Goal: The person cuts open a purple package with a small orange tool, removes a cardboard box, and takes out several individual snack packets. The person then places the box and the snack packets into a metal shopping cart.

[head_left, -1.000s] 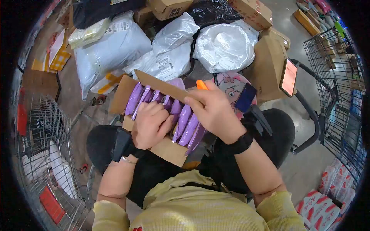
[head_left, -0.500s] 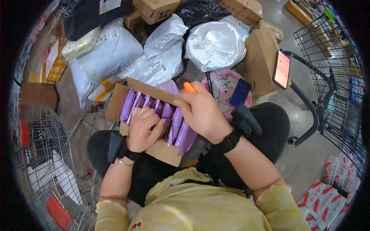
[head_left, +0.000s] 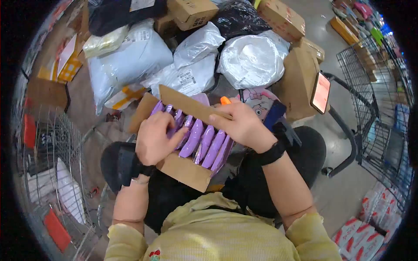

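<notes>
1. on my lap, the opened cardboard box (head_left: 183, 170) sits tilted, with a row of purple packets (head_left: 204, 141) filling it edge to edge.
2. my left hand (head_left: 154, 139) lies on the left end of the row, fingers curled down among the packets; i cannot tell whether it grips one.
3. my right hand (head_left: 241, 124) is closed round an orange cutter (head_left: 225, 100) and pins back the box flap (head_left: 187, 103).
4. by my judgement the opening is done and the emptying is left: no packet is out of the box.
5. beyond, grey mailer bags (head_left: 130, 56) are heaped on the floor, and a lit phone (head_left: 321, 92) shows by the wire cart (head_left: 379, 108) to my right.
</notes>
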`<state>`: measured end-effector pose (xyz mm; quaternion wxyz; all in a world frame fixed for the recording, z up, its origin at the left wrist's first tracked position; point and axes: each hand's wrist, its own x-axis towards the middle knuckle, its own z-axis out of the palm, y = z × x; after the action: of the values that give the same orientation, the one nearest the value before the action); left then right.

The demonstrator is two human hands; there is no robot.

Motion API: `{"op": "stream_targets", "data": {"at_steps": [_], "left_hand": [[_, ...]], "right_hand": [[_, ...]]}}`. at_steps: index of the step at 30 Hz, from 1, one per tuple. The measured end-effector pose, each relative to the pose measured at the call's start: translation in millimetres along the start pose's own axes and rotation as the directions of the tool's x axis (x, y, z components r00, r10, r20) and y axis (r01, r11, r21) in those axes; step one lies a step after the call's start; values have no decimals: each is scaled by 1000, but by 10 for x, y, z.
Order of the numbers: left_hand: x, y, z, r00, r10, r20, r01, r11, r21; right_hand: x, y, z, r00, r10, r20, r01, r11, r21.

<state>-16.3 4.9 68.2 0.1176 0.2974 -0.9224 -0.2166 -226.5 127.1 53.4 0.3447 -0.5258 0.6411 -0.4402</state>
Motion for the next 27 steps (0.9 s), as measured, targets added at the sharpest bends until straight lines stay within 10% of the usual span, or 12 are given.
{"op": "stream_targets", "data": {"at_steps": [8, 12, 14, 17, 27], "left_hand": [[-125, 218, 54, 998, 52, 28, -59, 901, 429], [-104, -24, 131, 994, 91, 64, -108, 928, 358], [-36, -203, 118, 937, 328, 117, -340, 935, 102], [-59, -213, 131, 947, 308, 92, -315, 947, 67], [-25, -292, 279, 916, 379, -135, -390, 918, -72]], "right_hand": [[294, -345, 144, 984, 160, 73, -98, 842, -531], [298, -357, 257, 969, 222, 105, -111, 778, -618], [206, -275, 287, 996, -78, 48, 90, 755, -649], [160, -295, 304, 991, -125, 37, 117, 720, -684], [251, -287, 195, 996, 59, 70, 5, 727, -687]]}}
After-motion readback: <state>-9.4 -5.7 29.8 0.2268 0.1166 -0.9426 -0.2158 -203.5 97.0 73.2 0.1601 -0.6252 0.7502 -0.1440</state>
